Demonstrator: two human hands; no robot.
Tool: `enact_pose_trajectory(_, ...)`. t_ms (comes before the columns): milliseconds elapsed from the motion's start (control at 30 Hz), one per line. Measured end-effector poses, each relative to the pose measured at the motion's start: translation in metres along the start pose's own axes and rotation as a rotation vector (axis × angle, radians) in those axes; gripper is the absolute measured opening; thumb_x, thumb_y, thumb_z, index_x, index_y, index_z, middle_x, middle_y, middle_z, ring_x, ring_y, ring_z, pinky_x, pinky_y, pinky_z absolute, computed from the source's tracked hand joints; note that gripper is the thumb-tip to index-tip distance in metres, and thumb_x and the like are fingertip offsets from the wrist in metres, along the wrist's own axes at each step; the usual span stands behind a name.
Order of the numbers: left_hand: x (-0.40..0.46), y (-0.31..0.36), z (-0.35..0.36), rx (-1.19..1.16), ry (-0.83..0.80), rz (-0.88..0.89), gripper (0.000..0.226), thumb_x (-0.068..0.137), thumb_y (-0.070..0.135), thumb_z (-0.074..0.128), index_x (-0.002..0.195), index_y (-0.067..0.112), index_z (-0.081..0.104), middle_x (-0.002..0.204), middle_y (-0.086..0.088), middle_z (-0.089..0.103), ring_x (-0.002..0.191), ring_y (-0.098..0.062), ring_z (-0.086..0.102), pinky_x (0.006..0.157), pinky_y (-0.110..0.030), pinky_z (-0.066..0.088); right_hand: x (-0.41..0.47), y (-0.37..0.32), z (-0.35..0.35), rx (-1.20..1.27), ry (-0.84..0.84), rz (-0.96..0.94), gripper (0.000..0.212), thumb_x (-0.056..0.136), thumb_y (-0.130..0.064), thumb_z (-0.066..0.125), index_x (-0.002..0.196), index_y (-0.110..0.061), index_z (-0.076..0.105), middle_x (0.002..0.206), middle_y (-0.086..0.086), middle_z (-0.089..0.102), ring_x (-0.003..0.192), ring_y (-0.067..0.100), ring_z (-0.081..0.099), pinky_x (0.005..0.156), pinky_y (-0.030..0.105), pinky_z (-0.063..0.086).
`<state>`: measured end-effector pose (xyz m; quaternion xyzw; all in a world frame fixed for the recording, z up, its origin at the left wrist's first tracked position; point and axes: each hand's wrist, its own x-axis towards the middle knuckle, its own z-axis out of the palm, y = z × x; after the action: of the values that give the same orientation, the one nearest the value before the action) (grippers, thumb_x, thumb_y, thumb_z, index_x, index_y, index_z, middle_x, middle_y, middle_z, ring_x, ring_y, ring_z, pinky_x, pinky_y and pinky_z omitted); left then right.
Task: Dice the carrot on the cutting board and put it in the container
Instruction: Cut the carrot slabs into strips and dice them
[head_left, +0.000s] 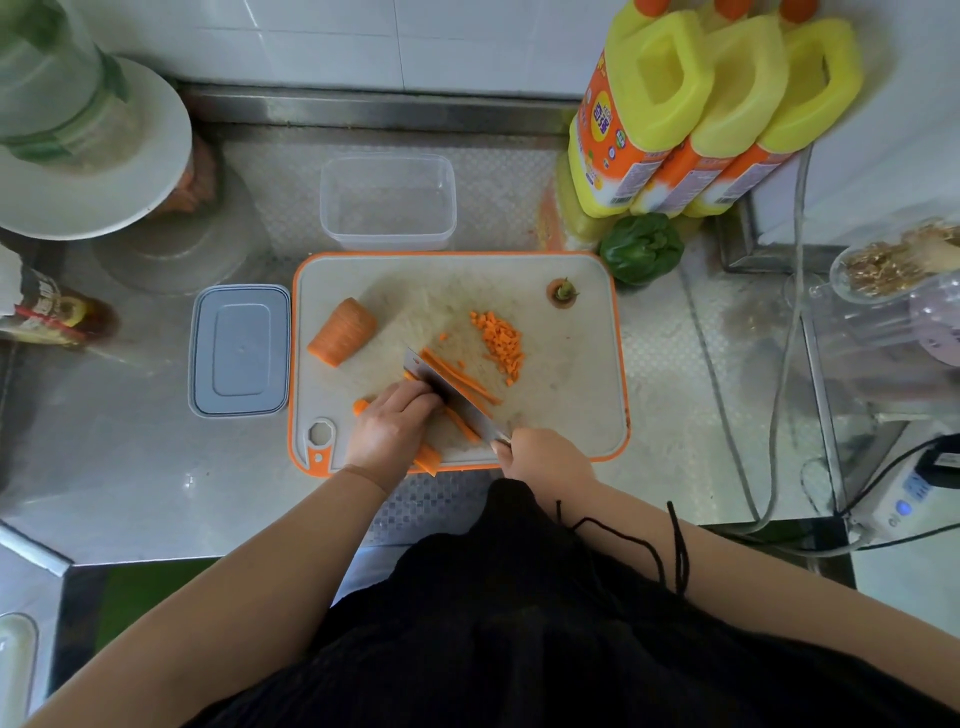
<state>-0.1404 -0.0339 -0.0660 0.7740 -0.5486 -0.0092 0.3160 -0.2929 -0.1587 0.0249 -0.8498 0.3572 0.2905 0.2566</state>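
Steel bench, white tile behind. Your left hand (392, 421) pins carrot strips (457, 376) on the cutting board (571, 395); strips' long axis runs 10-to-4. Right hand (540, 457) grips the knife (452, 397). Container (387, 200) at 12, empty.

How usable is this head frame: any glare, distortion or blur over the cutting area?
Head view: wide-angle bending curves the counter edges and leans the yellow bottles inward; glare washes the steel counter at right; the corners are soft, as with the green-banded jar. The cutting board, knife and diced carrot read clearly.
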Motion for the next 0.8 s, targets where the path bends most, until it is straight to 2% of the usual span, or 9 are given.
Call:
enact_pose_trajectory(100,0.0,0.0,-0.001,0.009,-0.012,-0.001,0.017,0.082,0.001,0.059,0.093,0.004,0.072,0.101,-0.01,0.067,0.094,-0.025,0.06,0.075,-0.037,0.054,0.0,0.0,0.011,0.0,0.043,0.018,0.042,0.102,-0.039,0.032,0.107,-0.006,0.058,0.104,0.012,0.064,0.097,0.028,0.061,0.078,0.034,0.045)
enact_pose_trajectory(300,0.001,0.001,-0.003,0.014,-0.044,0.004,0.018,0.082,0.004,0.057,0.093,0.005,0.071,0.103,-0.008,0.065,0.093,-0.026,0.06,0.075,-0.036,0.055,0.007,-0.004,0.01,0.047,0.086,0.018,0.04,0.102,-0.041,0.033,0.105,-0.008,0.056,0.101,0.01,0.065,0.095,0.027,0.062,0.075,0.035,0.046)
enact_pose_trajectory(467,0.004,0.002,-0.005,0.005,-0.052,-0.013,0.019,0.074,-0.003,0.07,0.089,0.009,0.07,0.103,-0.001,0.059,0.088,-0.024,0.06,0.065,-0.037,0.057,0.014,0.001,0.01,0.053,0.065,0.015,0.042,0.101,-0.043,0.035,0.104,-0.007,0.057,0.1,0.011,0.065,0.095,0.029,0.062,0.077,0.036,0.047)
enact_pose_trajectory(600,0.006,0.004,-0.007,0.062,-0.092,-0.026,0.008,0.084,0.007,0.064,0.088,0.008,0.071,0.096,-0.008,0.067,0.083,-0.029,0.066,0.061,-0.04,0.057,0.008,0.0,0.006,0.008,0.114,-0.05,0.041,0.102,-0.04,0.032,0.105,-0.006,0.056,0.098,0.012,0.064,0.094,0.03,0.062,0.072,0.035,0.044)
enact_pose_trajectory(700,0.005,0.007,-0.011,0.086,-0.117,-0.022,0.018,0.09,0.015,0.055,0.089,0.006,0.07,0.097,-0.009,0.067,0.082,-0.03,0.066,0.062,-0.041,0.057,0.001,-0.002,-0.001,0.015,0.167,-0.084,0.039,0.103,-0.038,0.032,0.105,-0.007,0.056,0.098,0.011,0.064,0.093,0.03,0.062,0.073,0.037,0.046)
enact_pose_trajectory(800,0.001,0.011,-0.018,0.078,-0.115,-0.055,0.022,0.091,0.02,0.053,0.094,0.008,0.072,0.101,-0.006,0.068,0.089,-0.029,0.065,0.066,-0.04,0.057,-0.004,-0.004,-0.004,0.052,0.174,-0.094,0.037,0.103,-0.037,0.032,0.104,-0.008,0.055,0.098,0.01,0.063,0.091,0.029,0.061,0.068,0.035,0.042)
